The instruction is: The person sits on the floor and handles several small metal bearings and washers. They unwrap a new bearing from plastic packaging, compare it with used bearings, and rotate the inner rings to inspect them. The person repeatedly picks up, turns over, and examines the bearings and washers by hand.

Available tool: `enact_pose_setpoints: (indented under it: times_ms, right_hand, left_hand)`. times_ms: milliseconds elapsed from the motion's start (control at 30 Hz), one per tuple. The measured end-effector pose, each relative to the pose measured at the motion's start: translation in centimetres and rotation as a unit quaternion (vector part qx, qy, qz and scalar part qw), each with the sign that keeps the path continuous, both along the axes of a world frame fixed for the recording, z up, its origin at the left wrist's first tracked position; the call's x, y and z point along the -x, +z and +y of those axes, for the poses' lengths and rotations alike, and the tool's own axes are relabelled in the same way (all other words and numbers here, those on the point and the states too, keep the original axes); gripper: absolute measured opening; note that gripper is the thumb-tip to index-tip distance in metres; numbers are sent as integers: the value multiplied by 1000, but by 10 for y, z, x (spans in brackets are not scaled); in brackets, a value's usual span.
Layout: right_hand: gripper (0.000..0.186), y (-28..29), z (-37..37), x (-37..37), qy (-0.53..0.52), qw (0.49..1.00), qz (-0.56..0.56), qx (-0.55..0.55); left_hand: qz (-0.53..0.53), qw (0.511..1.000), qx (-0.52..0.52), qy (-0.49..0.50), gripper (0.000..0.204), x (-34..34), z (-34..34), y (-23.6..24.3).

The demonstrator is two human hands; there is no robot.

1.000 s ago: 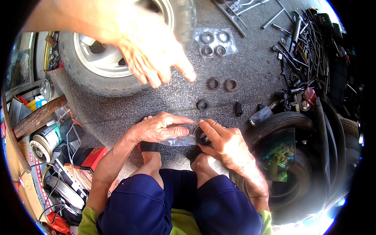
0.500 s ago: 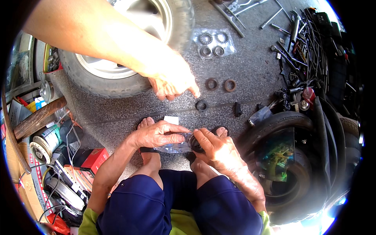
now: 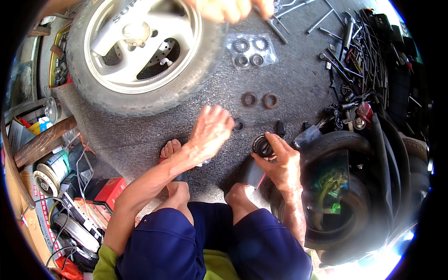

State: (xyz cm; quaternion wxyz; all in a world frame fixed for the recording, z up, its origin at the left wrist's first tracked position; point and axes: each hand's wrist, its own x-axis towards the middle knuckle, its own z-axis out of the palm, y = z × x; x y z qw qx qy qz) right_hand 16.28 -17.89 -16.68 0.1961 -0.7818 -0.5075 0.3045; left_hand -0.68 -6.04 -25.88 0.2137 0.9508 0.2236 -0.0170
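Observation:
My right hand [image 3: 282,161] grips a round black bearing-like part [image 3: 262,146] between thumb and fingers, above the floor by my right foot. My left hand [image 3: 210,132] reaches forward, back upward and fingers loosely apart, close to a small black ring [image 3: 239,124] lying on the floor. Its fingertips partly hide that ring; whether they touch it I cannot make out. Two brownish rings [image 3: 249,99] lie side by side farther ahead. Beyond them is a clear plastic pack [image 3: 252,50] with several ring-shaped parts. A small black block [image 3: 280,128] rests right of the black ring.
At far left lies a wheel with a tyre [image 3: 140,91]. Another person's hand [image 3: 233,7] shows at the top edge. Many tools [image 3: 350,60] are piled at the right, above loose tyres [image 3: 336,144]. Boxes, a wire spool [image 3: 46,179] and cables crowd the left side.
My left hand has left the clear plastic and moved forward toward the black ring. My right hand has shifted right and forward with the round part. The other person's arm has drawn back upward.

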Motion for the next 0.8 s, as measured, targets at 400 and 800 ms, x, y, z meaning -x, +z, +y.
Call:
enact_pose_setpoints:
  times_ms: [400, 800]
  right_hand:
    - [53, 7, 9, -3, -78, 994, 70, -13]
    - [57, 30, 10, -13, -172, 978, 110, -44]
  left_hand:
    - [-19, 999, 12, -50, 26, -36, -16, -40]
    - [-311, 294, 888, 171, 53, 1, 19, 15]
